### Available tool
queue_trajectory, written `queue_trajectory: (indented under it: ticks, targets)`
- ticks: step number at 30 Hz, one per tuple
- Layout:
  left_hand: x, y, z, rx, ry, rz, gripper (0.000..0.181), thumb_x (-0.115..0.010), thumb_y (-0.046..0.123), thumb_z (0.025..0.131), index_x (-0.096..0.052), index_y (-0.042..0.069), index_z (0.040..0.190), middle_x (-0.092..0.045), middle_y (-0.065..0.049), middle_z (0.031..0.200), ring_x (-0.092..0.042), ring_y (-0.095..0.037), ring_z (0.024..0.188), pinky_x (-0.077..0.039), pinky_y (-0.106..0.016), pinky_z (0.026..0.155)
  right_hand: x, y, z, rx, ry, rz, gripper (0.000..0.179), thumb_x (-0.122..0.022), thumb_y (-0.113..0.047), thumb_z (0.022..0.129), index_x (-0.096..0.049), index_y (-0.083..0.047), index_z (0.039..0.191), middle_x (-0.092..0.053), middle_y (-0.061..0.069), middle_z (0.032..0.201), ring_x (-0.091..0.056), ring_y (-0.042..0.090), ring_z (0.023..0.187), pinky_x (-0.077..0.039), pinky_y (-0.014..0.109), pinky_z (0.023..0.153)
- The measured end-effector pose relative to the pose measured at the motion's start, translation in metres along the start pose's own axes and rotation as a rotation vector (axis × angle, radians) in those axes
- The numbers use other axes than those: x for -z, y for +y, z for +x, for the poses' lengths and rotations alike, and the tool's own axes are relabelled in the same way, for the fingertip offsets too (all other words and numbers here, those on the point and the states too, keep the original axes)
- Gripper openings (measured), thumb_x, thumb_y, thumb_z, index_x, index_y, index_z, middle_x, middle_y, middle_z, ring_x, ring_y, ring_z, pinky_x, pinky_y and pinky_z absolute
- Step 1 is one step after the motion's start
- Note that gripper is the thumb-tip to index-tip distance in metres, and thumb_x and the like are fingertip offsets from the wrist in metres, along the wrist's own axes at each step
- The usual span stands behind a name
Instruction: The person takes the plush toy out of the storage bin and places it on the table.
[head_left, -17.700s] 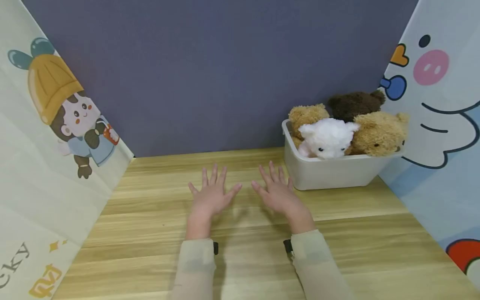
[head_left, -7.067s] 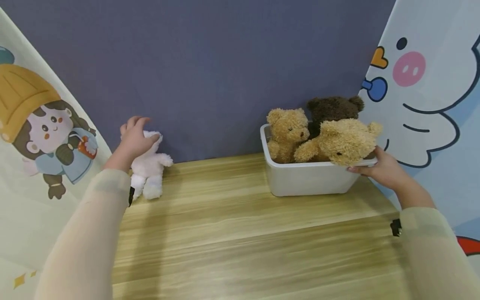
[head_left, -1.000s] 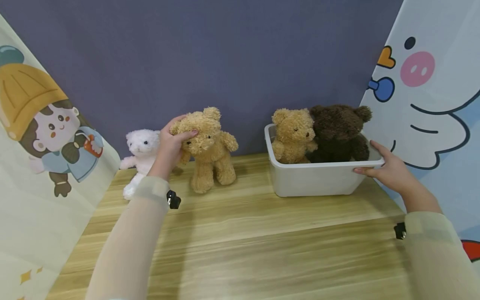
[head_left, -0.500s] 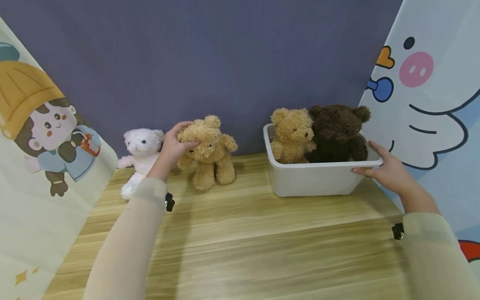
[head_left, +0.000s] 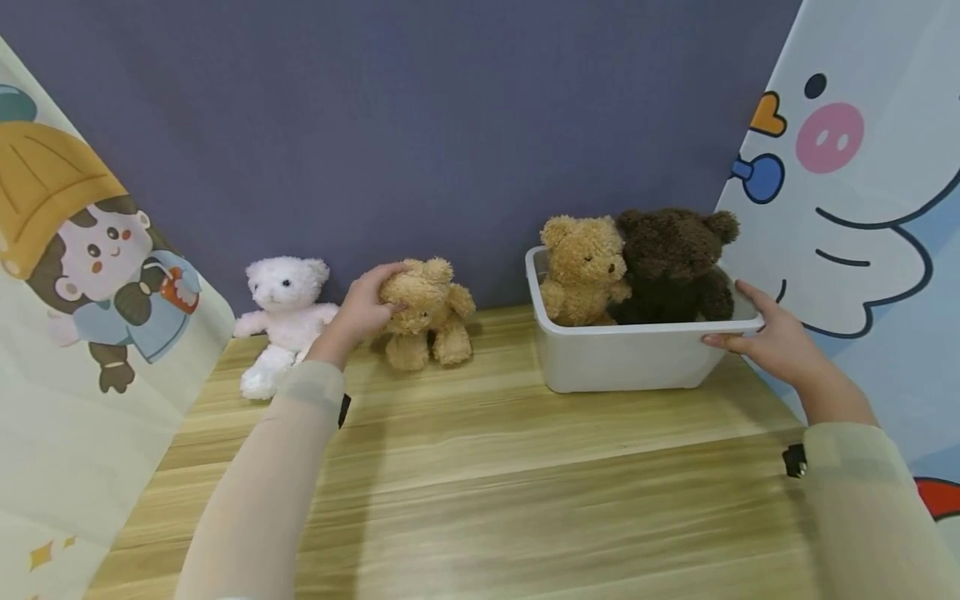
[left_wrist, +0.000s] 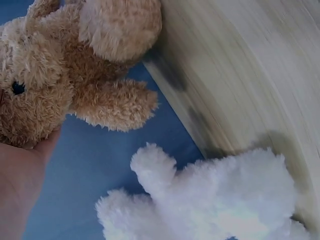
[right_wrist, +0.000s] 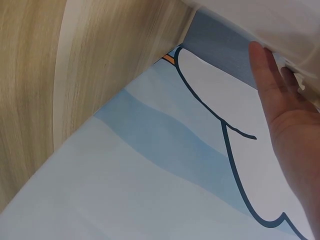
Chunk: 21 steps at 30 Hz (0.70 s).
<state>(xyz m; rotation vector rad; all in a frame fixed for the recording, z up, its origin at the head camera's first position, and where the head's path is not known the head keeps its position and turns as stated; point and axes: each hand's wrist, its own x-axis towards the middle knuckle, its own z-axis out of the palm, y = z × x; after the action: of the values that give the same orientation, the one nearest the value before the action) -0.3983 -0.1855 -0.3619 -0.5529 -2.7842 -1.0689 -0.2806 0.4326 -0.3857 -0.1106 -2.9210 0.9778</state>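
Note:
My left hand [head_left: 365, 307] holds a tan teddy bear [head_left: 442, 310] by the head, thumb across its face and fingers behind. The bear sits low on the wooden table, legs forward, near the back wall. In the left wrist view, part of the hand [left_wrist: 20, 175] lies against the bear's head [left_wrist: 37, 85]. To its left a white teddy bear [head_left: 288, 310] sits upright. My right hand [head_left: 780, 337] grips the right end of a white plastic bin [head_left: 630, 358], thumb over the front rim. The right wrist view shows that hand [right_wrist: 292, 125] against the bin's underside [right_wrist: 285, 25].
Inside the bin sit a second tan teddy bear [head_left: 583, 267] on the left and a dark brown bear [head_left: 675, 254] on the right. A dark blue-grey wall [head_left: 420, 125] stands behind; cartoon-printed panels [head_left: 862, 250] flank the wooden table [head_left: 525, 483].
White and tan bears have left the bin since the earliest frame. Over the last second my left hand has lowered the tan bear from standing to sitting; my right hand stays on the bin.

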Motion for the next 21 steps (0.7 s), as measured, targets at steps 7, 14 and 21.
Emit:
queue_trajectory:
  ticks: [7, 14, 21]
  targets:
    - [-0.016, 0.008, 0.013, -0.045, -0.032, 0.111, 0.065, -0.065, 0.004, 0.104, -0.044, 0.026, 0.161, -0.029, -0.006, 0.174, -0.015, -0.037, 0.163, -0.029, -0.067, 0.128, 0.001, 0.002, 0.000, 0.000, 0.002, -0.006, 0.127, -0.081, -0.056, 0.091, 0.012, -0.021, 0.171, -0.004, 0.043, 0.170, -0.017, 0.073, 0.147, -0.029, 0.087, 0.106]
    - [-0.026, 0.015, 0.016, 0.017, 0.039, 0.159, 0.057, -0.051, 0.019, 0.113, -0.033, 0.032, 0.166, -0.008, -0.009, 0.177, 0.003, -0.038, 0.165, -0.034, -0.070, 0.121, 0.000, 0.001, 0.000, -0.005, -0.004, 0.006, 0.128, -0.082, -0.056, 0.091, 0.012, -0.022, 0.171, -0.003, 0.041, 0.171, -0.016, 0.072, 0.148, -0.029, 0.087, 0.106]
    - [-0.020, 0.017, 0.017, -0.016, 0.128, 0.141, 0.054, -0.045, 0.018, 0.115, -0.034, 0.028, 0.166, -0.014, -0.008, 0.178, 0.001, -0.037, 0.165, -0.025, -0.066, 0.130, -0.001, 0.000, 0.000, -0.008, 0.002, 0.003, 0.128, -0.082, -0.056, 0.090, 0.011, -0.020, 0.172, -0.004, 0.042, 0.170, -0.017, 0.072, 0.148, -0.028, 0.087, 0.107]
